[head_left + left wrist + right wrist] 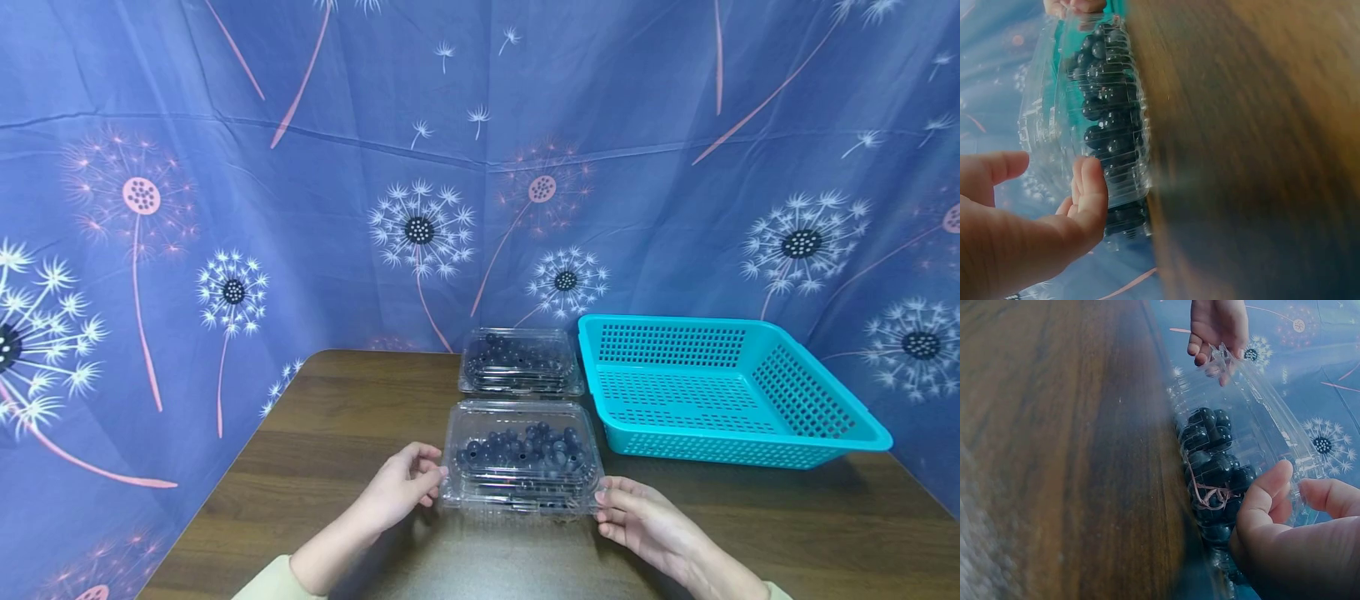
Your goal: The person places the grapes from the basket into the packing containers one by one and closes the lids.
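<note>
A clear plastic clamshell box (pixel 522 492) of dark grapes (pixel 558 446) lies on the table between both hands, its lid down. At its left front corner is the left hand (pixel 405 487); in the left wrist view the thumb stands apart from the fingers (pixel 1092 187), which reach the box's side. On the opposite corner, the right hand (pixel 652 521) pinches the rim between thumb and fingers (pixel 1266 490). A brownish stem (pixel 1213 499) shows among the grapes in the right wrist view. Right behind sits a second clamshell box (pixel 517 383), also with dark grapes.
A turquoise perforated plastic basket (pixel 720 450) stands on the right of the boxes. The brown wooden table (pixel 300 467) backs onto a blue dandelion-print cloth (pixel 337 275).
</note>
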### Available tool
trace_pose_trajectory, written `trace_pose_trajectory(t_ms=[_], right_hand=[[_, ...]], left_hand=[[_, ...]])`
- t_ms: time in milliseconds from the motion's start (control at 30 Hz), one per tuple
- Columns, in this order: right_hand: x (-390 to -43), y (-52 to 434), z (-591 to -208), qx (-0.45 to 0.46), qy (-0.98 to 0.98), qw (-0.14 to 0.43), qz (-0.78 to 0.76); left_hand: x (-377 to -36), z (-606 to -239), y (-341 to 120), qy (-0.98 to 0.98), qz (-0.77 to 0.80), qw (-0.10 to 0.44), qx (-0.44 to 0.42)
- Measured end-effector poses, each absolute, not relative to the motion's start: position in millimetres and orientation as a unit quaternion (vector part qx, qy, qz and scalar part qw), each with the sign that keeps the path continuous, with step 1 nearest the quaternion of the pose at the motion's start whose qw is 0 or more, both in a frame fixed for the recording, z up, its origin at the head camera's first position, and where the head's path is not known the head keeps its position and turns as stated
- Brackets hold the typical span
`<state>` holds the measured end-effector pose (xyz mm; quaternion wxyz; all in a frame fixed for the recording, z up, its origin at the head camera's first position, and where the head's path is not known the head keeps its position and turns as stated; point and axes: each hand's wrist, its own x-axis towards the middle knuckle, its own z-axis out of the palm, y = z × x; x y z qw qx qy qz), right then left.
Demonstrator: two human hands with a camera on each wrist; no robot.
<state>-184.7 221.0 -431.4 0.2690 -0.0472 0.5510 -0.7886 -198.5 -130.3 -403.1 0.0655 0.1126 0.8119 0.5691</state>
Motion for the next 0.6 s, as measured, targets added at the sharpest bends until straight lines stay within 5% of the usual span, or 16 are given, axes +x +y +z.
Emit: trace_pose_trajectory(t_ms=[300, 600], right_hand=[[-184.0, 221.0, -430.6, -0.062, 0.54, 0.28, -0.791], [-183.1, 221.0, -428.3, -0.058, 0.558, 0.284, -0.777]], left_hand=[[-199.8, -412.3, -128.4, 0.716, 0.674, 0.167, 0.076], [-200.2, -416.5, -126.8, 0.67, 0.712, 0.199, 0.066]])
